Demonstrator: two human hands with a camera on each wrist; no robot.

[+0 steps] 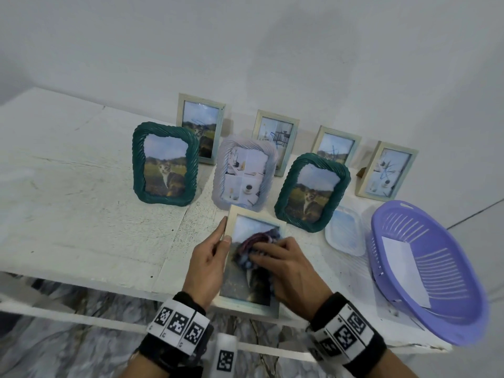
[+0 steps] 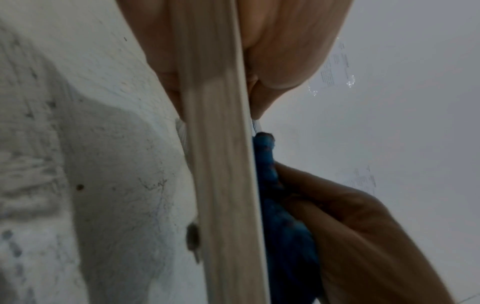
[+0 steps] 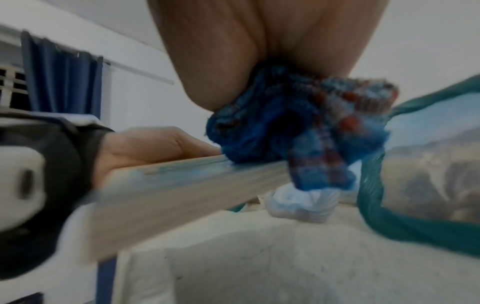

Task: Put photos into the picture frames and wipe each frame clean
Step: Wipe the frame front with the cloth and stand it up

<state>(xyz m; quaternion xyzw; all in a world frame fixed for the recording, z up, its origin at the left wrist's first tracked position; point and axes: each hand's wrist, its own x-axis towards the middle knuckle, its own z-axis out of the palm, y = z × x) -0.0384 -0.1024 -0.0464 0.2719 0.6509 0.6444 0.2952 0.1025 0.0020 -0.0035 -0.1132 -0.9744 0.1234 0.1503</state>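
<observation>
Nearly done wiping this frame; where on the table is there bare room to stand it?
Bare table lies left of the left green frame. The back rows and the right side, by the purple basket and plastic lid, are crowded.

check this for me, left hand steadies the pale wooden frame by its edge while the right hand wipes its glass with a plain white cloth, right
Not quite: the cloth is blue with red and white checks, not plain white, as the right wrist view shows. The rest holds: the left hand grips the pale wooden frame by its edge while the right hand presses the cloth on its glass.
</observation>
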